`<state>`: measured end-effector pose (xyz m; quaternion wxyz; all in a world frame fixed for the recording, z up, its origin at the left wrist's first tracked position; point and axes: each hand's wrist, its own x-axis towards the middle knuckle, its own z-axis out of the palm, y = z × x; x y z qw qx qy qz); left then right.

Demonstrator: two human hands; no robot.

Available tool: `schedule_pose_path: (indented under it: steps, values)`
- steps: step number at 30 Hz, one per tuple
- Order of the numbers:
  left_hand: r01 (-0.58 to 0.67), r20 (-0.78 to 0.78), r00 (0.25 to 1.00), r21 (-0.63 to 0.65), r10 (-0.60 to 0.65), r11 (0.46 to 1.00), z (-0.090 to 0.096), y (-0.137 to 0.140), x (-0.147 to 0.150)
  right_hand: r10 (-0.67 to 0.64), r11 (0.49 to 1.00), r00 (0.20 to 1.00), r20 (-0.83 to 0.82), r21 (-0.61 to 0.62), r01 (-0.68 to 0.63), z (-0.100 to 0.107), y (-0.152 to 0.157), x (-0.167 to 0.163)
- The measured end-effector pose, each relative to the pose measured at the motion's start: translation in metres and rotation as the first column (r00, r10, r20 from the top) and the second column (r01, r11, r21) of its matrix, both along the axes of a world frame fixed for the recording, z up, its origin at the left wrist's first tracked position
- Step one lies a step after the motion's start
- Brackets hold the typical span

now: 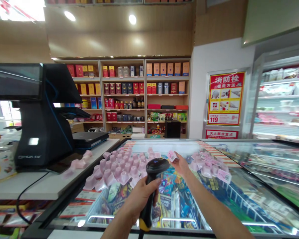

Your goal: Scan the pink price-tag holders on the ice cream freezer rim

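My left hand (146,194) is wrapped round the handle of a black barcode scanner (157,166), which stands upright with its head facing away. Farther forward, my right hand (180,165) pinches a small pink plastic cup (172,156) with a barcode label on it. Rows of similar pink cups (124,164) cover the left part of the glass freezer lid (164,146). A looser pile of pink cups (209,162) lies right of my right hand, one showing a barcode label (224,176). The scanner's head is close to the held cup but apart from it.
On the counter (40,189) at left stands a black checkout terminal (42,132), with a few pink cups (81,162) beside it and a cable (22,196) hanging down. Bagged frozen goods (166,205) show through the glass. Shelves of boxes (124,89) line the back wall.
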<state>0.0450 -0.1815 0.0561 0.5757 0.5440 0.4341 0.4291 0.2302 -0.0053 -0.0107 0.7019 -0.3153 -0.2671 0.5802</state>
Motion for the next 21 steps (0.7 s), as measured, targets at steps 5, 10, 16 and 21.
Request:
schedule_pose_path:
  steps: [5, 10, 16, 21]
  values:
    - [-0.012, 0.022, 1.0, 0.045, 0.011, 0.999, -0.007, 0.008, -0.004, -0.317, 0.948, 0.764, 0.561, 0.173, 0.267, -0.012, 0.004, 0.016]
    - [-0.09, 0.009, 0.996, 0.032, 0.089, 0.995, -0.011, 0.016, -0.011, -0.428, 0.834, -0.208, 0.879, 0.473, 0.284, -0.03, -0.007, 0.041]
    - [-0.176, 0.0, 0.984, 0.036, 0.176, 0.984, -0.008, 0.016, -0.027, -0.277, 0.83, -0.593, 0.756, 0.499, 0.249, -0.036, -0.018, 0.069]
    - [-0.238, 0.034, 0.971, 0.013, 0.237, 0.971, -0.014, 0.026, -0.048, -0.196, 0.825, -0.65, 0.735, 0.481, 0.295, -0.034, -0.017, 0.09]
